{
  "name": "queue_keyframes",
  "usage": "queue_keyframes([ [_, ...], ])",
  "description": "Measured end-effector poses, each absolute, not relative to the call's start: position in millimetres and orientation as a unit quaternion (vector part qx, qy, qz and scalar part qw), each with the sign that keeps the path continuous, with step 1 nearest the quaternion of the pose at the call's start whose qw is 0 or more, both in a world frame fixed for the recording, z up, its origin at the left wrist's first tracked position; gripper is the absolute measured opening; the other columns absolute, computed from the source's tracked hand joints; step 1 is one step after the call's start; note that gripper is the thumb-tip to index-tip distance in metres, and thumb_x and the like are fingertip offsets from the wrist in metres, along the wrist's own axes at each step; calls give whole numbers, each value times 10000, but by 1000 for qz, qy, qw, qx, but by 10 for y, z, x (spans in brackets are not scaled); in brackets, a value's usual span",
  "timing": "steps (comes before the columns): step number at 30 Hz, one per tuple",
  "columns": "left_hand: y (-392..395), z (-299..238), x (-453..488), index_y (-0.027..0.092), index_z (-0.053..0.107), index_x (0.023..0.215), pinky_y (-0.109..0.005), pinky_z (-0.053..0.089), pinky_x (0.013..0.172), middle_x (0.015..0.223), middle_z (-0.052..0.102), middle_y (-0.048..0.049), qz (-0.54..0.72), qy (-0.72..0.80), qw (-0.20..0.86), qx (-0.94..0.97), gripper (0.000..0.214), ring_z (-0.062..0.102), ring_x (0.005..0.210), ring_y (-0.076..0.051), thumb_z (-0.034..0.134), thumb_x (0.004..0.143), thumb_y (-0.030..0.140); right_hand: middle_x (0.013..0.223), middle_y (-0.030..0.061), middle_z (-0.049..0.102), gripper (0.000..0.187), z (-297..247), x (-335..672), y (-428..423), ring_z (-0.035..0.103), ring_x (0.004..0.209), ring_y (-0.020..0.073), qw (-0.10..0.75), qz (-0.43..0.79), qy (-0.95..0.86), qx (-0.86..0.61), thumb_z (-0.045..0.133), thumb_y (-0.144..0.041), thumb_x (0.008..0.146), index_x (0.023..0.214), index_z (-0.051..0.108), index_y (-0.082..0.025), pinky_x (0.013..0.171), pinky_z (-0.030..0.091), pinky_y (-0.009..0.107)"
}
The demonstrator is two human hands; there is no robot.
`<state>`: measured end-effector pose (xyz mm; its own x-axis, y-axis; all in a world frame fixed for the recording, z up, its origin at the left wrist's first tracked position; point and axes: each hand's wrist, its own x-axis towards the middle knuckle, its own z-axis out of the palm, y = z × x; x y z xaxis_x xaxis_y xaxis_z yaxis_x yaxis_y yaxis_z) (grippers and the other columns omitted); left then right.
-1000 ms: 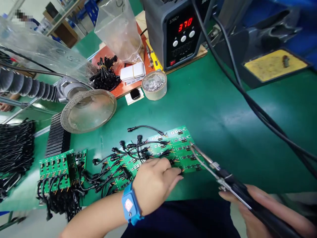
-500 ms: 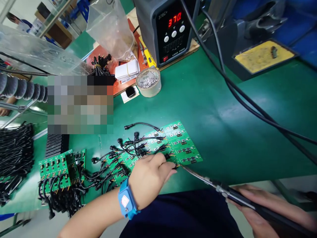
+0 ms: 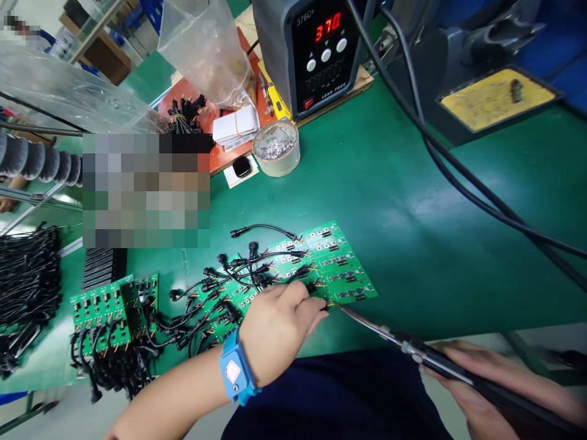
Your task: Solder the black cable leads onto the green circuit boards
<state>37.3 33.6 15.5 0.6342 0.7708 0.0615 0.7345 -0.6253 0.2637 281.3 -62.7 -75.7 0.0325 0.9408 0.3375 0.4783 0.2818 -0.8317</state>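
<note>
Our left hand (image 3: 275, 327) pinches a wire (image 3: 312, 287) onto the board (image 3: 342, 269), steadying it, we judge, for the iron (image 3: 403, 345) gripped in our right hand (image 3: 481, 391).

Left forearm (image 3: 174, 400) bare, comes in from lower left, angled up and right. Left grip (image 3: 279, 324) is palm-down, knuckles up, fingers (image 3: 316, 308) curled forward and down, tips hidden. Right grip (image 3: 477, 391) is low at the bottom right, partly cut by the frame edge, fingers pointing left and closed, thumb side up, well apart from the left.
</note>
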Motion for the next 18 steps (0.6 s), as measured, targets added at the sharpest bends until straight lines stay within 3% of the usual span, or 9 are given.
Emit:
queue_keyframes([
  [8, 339, 163, 367, 159, 616, 926, -248, 459, 510, 715, 531, -14, 77, 416, 113, 899, 223, 501, 562, -116, 423, 913, 269, 777, 40, 636, 219, -699, 2786, -560, 611, 621, 186, 487, 264, -623, -552, 600, -160, 711, 921, 626, -215, 570, 559, 280],
  [18, 343, 142, 375, 156, 617, 928, -243, 451, 503, 707, 537, -11, 94, 419, 97, 898, 218, 497, 554, -114, 428, 913, 264, 743, 26, 642, 218, -621, 2691, -459, 618, 606, 175, 494, 247, -632, -543, 622, -153, 715, 924, 626, -217, 543, 557, 255],
])
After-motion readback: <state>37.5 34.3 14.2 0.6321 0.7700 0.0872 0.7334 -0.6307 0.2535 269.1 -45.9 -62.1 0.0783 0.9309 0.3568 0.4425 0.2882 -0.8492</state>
